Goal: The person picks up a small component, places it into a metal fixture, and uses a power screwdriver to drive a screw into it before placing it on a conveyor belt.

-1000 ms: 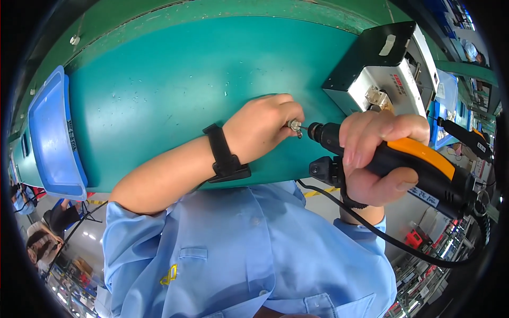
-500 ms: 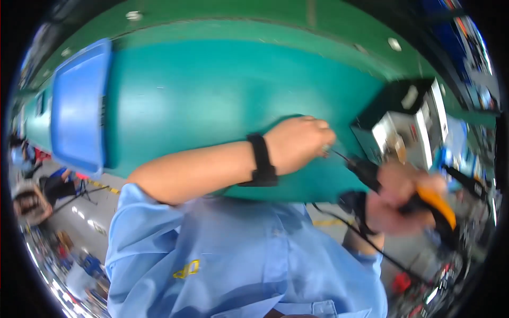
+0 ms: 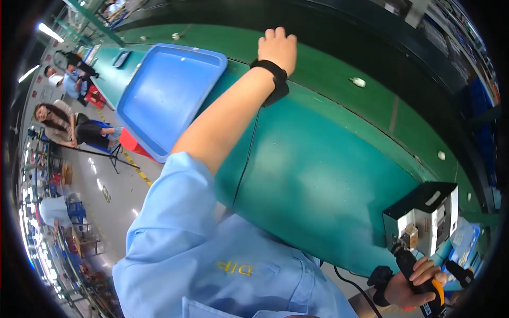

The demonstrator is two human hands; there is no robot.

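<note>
My left hand (image 3: 278,50), a black band on its wrist, reaches past the far edge of the teal work surface (image 3: 318,175), over the dark green strip behind it. Its fingers curl away from me, so whatever they hold is hidden. At the lower right my right hand (image 3: 411,286) is wrapped round a black and orange electric screwdriver (image 3: 407,264). The driver's tip points into the front of a black and silver box (image 3: 421,212), apparently a screw feeder, beside a small brass-coloured part (image 3: 410,236).
A blue tray (image 3: 169,90) lies at the left, above a red stool (image 3: 135,142). Small white pieces (image 3: 358,82) are scattered on the green strip (image 3: 328,90). A dark cable (image 3: 352,283) hangs near my right arm. A second black tool (image 3: 459,274) stands right. People sit far left.
My left hand has moved from beside the screwdriver tip to the far side of the work surface. My right hand has brought the screwdriver to the box. The view has turned left.
</note>
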